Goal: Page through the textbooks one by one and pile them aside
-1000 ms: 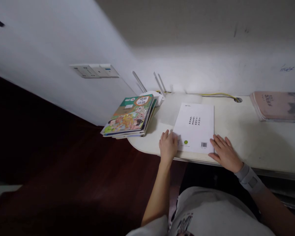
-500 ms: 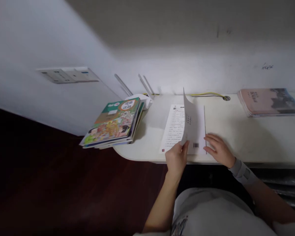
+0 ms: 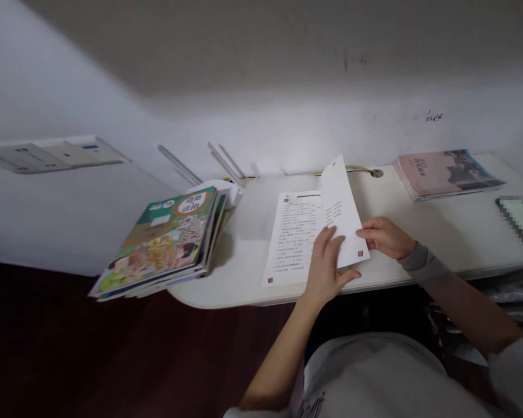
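A thin white booklet (image 3: 294, 238) lies open on the white desk (image 3: 422, 238), printed text showing on its left page. Its cover sheet (image 3: 342, 212) is lifted and swung over toward the right. My left hand (image 3: 325, 270) pinches the lower edge of that lifted sheet, thumb under it, fingers on top. My right hand (image 3: 386, 237) rests with curled fingers at the sheet's right edge, touching the booklet near the spine. A grey cuff covers my right wrist.
A stack of colourful textbooks (image 3: 165, 241) overhangs the desk's left end. A white router (image 3: 220, 188) with antennas stands behind it by the wall. A pink book (image 3: 444, 173) lies at the back right, a phone (image 3: 520, 219) at the far right. A yellow cable (image 3: 357, 168) runs to a desk hole.
The booklet lay shut with both hands flat at its lower corners. My left hand has lifted the cover and turned it over to the right. The view has swung right.
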Motion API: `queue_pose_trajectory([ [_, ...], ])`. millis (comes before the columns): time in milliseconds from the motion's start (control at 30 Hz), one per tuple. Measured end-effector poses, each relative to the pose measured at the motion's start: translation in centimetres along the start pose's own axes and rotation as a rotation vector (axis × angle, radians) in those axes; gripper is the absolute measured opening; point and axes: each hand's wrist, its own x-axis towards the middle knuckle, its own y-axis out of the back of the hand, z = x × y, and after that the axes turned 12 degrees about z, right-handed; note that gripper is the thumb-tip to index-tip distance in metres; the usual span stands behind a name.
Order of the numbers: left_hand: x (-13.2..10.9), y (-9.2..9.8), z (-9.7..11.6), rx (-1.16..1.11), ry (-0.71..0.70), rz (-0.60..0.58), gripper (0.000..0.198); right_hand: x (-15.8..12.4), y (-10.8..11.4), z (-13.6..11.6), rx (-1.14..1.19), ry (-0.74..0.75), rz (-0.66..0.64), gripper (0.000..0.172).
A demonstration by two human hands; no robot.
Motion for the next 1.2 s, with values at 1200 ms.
queue_pose_trajectory([
  [1200,-1.5,4.0,0.7,0.126,0.312,0.544,0.057,-0.2,-2.1,3.1,0.142,0.102,-0.012,0.029],
])
